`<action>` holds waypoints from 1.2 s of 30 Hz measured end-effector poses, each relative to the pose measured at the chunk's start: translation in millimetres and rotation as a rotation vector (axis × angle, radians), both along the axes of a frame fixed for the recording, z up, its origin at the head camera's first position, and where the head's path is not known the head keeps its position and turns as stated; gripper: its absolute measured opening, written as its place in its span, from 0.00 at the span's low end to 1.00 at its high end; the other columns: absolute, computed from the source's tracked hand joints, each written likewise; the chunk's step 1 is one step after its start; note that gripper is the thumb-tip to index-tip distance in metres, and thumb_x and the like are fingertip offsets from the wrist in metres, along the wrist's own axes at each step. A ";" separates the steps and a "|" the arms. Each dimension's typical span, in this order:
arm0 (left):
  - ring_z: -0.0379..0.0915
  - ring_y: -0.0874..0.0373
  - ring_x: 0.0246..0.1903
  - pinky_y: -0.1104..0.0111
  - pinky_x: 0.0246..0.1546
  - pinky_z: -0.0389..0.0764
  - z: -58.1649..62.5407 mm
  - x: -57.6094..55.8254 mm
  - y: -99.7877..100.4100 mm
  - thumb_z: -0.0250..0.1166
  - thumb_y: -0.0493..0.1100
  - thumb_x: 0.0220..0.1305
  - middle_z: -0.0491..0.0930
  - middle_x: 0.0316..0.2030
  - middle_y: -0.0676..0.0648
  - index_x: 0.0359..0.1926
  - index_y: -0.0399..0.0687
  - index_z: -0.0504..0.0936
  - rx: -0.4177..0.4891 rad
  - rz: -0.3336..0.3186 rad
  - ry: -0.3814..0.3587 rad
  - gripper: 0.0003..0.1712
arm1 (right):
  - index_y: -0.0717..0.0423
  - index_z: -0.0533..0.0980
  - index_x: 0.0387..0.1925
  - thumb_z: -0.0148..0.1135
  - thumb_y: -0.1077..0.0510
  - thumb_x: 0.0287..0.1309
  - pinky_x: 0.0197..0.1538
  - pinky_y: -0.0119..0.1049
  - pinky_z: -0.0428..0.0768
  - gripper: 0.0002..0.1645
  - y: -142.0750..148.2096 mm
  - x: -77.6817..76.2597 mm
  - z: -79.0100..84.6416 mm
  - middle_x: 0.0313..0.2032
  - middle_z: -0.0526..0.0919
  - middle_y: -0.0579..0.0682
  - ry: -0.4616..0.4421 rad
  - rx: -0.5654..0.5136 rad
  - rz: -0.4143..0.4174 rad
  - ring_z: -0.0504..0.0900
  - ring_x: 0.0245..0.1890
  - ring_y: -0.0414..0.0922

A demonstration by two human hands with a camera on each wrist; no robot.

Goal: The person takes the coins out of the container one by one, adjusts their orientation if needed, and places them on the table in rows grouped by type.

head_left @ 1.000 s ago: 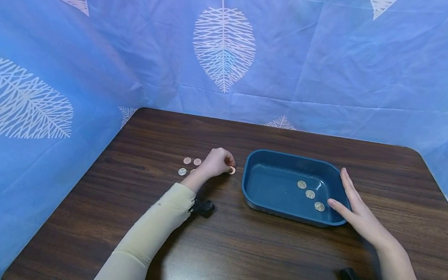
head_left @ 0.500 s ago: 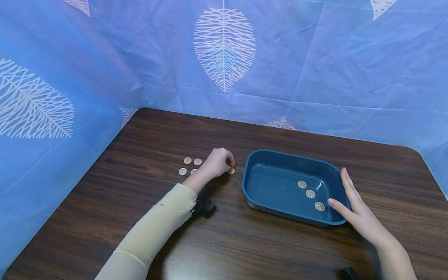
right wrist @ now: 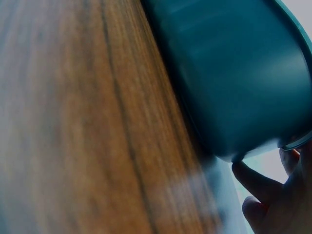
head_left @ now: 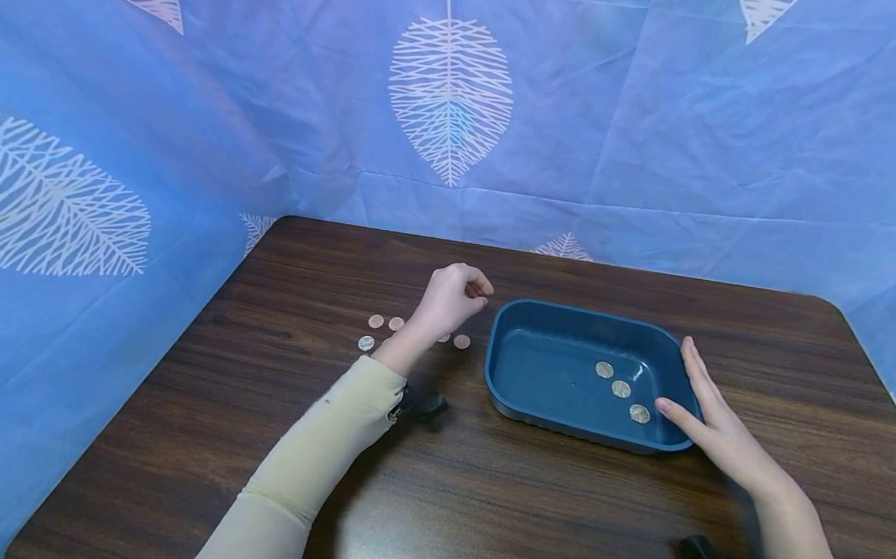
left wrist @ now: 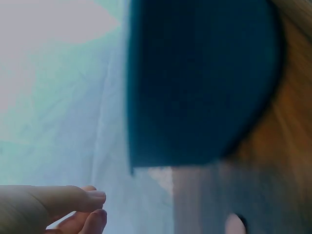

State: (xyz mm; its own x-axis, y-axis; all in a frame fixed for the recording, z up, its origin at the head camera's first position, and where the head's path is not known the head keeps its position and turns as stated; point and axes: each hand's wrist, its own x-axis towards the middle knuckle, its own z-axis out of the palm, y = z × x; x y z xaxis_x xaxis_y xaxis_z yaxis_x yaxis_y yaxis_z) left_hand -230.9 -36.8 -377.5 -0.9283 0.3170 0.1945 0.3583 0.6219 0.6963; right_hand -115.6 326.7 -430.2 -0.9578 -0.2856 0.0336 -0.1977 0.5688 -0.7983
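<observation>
In the head view my left hand [head_left: 449,300] is raised just above the table, left of a blue plastic tray [head_left: 532,421]. Thumb and fingers bend loosely with a gap between them, and nothing shows in it. Just below lies a copper-coloured coin [head_left: 462,341], beside another coin [head_left: 444,338] partly hidden by the hand. My right hand [head_left: 719,429] holds the tray's right end, thumb over the rim and fingers along the outer wall. Inside lie three silvery coins [head_left: 620,389]. The right wrist view shows fingers [right wrist: 258,183] against the outside of the tray.
Left of my left wrist lie two copper-coloured coins [head_left: 375,320] and a silvery coin [head_left: 366,343], with another coin mostly hidden by the wrist. The dark wooden table [head_left: 528,500] ends at a blue leaf-patterned cloth [head_left: 313,98] behind and to the left.
My left hand has let go of the coin by the tray and risen up and away, leaving it flat on the table. The right hand and tray have not moved.
</observation>
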 end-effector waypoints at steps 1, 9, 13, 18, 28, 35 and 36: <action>0.76 0.57 0.34 0.71 0.36 0.76 3.2 0.5 3.5 0.65 0.32 0.60 0.79 0.34 0.47 0.37 0.41 0.85 0.004 -0.008 0.015 0.05 | 0.31 0.26 0.72 0.50 0.57 0.70 0.56 0.75 0.28 0.50 -0.1 0.0 0.1 0.72 0.22 0.38 0.000 -0.001 0.001 0.20 0.70 0.51; 0.75 0.59 0.35 0.75 0.36 0.74 17.9 8.3 39.9 0.65 0.34 0.62 0.78 0.36 0.47 0.40 0.40 0.84 0.036 -0.111 -0.006 0.06 | 0.30 0.26 0.72 0.51 0.57 0.70 0.56 0.75 0.29 0.50 -1.3 0.9 -0.1 0.72 0.22 0.38 -0.002 0.000 -0.001 0.21 0.70 0.51; 0.74 0.61 0.34 0.77 0.35 0.74 17.4 12.8 60.2 0.65 0.35 0.62 0.78 0.34 0.50 0.40 0.40 0.84 0.037 -0.142 -0.043 0.06 | 0.30 0.26 0.72 0.51 0.57 0.70 0.56 0.75 0.29 0.50 -1.4 1.2 -0.1 0.72 0.22 0.38 -0.003 -0.001 -0.001 0.21 0.71 0.51; 0.73 0.63 0.33 0.79 0.34 0.72 15.3 20.8 82.8 0.66 0.35 0.61 0.78 0.33 0.51 0.39 0.42 0.83 0.028 -0.196 -0.071 0.05 | 0.30 0.26 0.72 0.50 0.57 0.70 0.56 0.75 0.30 0.50 -0.4 1.5 0.7 0.72 0.23 0.37 -0.007 -0.008 0.001 0.21 0.71 0.49; 0.73 0.68 0.31 0.84 0.33 0.70 9.8 32.7 121.5 0.66 0.36 0.61 0.80 0.33 0.52 0.41 0.39 0.83 0.013 -0.303 -0.123 0.07 | 0.30 0.25 0.71 0.50 0.55 0.70 0.56 0.75 0.31 0.50 -0.3 0.4 2.1 0.72 0.22 0.39 -0.021 0.008 -0.009 0.21 0.70 0.54; 0.72 0.71 0.30 0.85 0.31 0.69 5.4 38.9 143.3 0.67 0.36 0.61 0.81 0.32 0.53 0.41 0.41 0.84 -0.050 -0.339 -0.124 0.08 | 0.30 0.25 0.71 0.50 0.56 0.70 0.56 0.76 0.31 0.50 0.0 0.4 2.3 0.72 0.22 0.39 -0.024 -0.001 -0.004 0.21 0.70 0.55; 0.72 0.71 0.30 0.85 0.31 0.69 4.0 39.5 146.1 0.67 0.36 0.61 0.81 0.32 0.54 0.41 0.41 0.84 -0.059 -0.336 -0.124 0.07 | 0.30 0.25 0.71 0.50 0.56 0.70 0.55 0.76 0.31 0.50 0.2 0.4 2.3 0.72 0.22 0.39 -0.024 -0.003 -0.003 0.21 0.70 0.55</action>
State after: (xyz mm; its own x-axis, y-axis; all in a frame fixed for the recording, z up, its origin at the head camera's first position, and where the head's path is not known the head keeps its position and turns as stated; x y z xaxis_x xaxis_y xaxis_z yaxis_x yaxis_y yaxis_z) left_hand -191.3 109.3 -373.5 -0.7857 0.6158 0.0596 0.4647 0.5238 0.7139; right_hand -115.2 326.9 -427.9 -0.9591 -0.2828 0.0112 -0.1766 0.5672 -0.8044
